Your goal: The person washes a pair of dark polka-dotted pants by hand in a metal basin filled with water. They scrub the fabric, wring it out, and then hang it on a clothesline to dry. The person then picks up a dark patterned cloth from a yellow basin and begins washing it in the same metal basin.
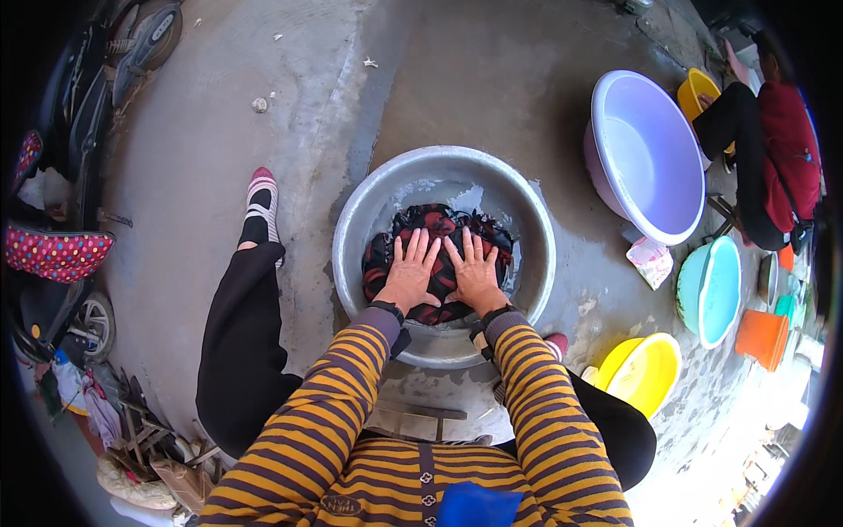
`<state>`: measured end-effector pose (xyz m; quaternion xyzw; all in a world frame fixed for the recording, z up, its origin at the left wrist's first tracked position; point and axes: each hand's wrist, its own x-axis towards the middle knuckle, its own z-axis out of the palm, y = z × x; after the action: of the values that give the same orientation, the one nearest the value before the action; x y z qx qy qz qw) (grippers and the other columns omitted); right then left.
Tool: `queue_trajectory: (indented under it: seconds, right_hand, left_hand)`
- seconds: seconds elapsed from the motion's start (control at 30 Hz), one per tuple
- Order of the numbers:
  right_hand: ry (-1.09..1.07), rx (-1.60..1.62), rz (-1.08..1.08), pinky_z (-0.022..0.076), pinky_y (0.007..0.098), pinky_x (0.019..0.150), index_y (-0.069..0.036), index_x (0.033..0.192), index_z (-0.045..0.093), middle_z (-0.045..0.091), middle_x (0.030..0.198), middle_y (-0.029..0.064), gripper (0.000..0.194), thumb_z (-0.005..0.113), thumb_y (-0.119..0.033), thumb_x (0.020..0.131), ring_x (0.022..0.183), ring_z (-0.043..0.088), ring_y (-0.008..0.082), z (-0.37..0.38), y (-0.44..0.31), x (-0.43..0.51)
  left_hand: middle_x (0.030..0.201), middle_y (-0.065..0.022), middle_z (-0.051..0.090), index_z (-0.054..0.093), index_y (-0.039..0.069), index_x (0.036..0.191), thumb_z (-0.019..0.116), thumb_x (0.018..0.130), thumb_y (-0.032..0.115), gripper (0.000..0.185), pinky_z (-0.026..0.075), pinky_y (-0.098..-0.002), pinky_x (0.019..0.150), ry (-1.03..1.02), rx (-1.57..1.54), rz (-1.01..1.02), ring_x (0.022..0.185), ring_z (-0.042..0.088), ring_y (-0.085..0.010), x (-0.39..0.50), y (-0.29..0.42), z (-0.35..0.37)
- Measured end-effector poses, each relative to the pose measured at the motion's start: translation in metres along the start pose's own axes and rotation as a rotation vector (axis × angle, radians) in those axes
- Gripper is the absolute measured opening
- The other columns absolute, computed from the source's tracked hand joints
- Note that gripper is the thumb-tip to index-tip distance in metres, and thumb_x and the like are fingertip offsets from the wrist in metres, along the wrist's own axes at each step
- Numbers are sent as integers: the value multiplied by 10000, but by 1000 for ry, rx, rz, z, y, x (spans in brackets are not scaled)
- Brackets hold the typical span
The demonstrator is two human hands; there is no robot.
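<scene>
A round metal basin (444, 157) stands on the concrete between my legs. In it lies a bunched, wet, dark cloth with a red pattern (431, 217), with some water around it. My left hand (409, 271) rests flat on the left part of the cloth, fingers apart and pointing away from me. Beside it my right hand (474, 269) lies the same way on the right part, palm down. A small gap separates the two thumbs. Neither hand grips the cloth, and the palms hide part of it.
Right of the basin stand a large lilac tub (649, 158), a turquoise basin (710, 290) and a yellow basin (642, 372). A plastic packet (651, 261) lies near the lilac tub. Another person (780, 151) sits at the far right. A scooter (82, 316) is parked at the left.
</scene>
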<state>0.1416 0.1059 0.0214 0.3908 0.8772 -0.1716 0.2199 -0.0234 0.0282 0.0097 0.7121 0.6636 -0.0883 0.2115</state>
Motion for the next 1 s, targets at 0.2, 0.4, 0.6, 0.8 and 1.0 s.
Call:
queue_trajectory:
  seconds: [0.2,0.4,0.6,0.8,1.0]
  right_hand:
    - [-44,38,16,251,673,1147,-237,1631,114,136,1657,247,1367,929,-511,568,1507,231,431,1,-1,16]
    - [-53,633,87,463,476,1065,-176,1398,567,479,1497,212,786,829,-518,741,1324,519,377,-56,47,31]
    - [314,695,565,477,465,1045,-17,1398,501,552,1387,236,993,796,-670,711,1275,566,377,-19,20,29]
    - [91,902,261,479,427,1030,-22,1335,565,671,1247,219,767,802,-411,718,1176,641,367,-20,-14,60]
    - [208,565,-187,502,407,985,-86,1305,600,676,1183,164,608,775,-199,733,1127,637,349,-65,-12,7]
  left_hand:
    - [1661,-219,108,85,107,1622,923,518,579,1464,111,-626,1213,-46,-51,4,1552,70,-392,17,-14,4]
    - [1636,-213,253,366,50,1539,837,753,414,986,201,-534,1226,-86,-495,-39,1529,207,-376,21,-29,-32]
    - [1385,-216,526,512,-1,1380,646,926,459,660,396,-491,1101,359,-824,-773,1311,490,-387,9,-41,-2]
    - [1537,-181,455,397,-11,1515,454,928,774,981,309,-447,1177,32,-1767,-688,1409,426,-306,39,-53,6]
    - [1344,-144,625,567,30,1376,422,828,895,1034,411,-487,1113,-37,-2242,-595,1251,576,-276,21,-72,-44]
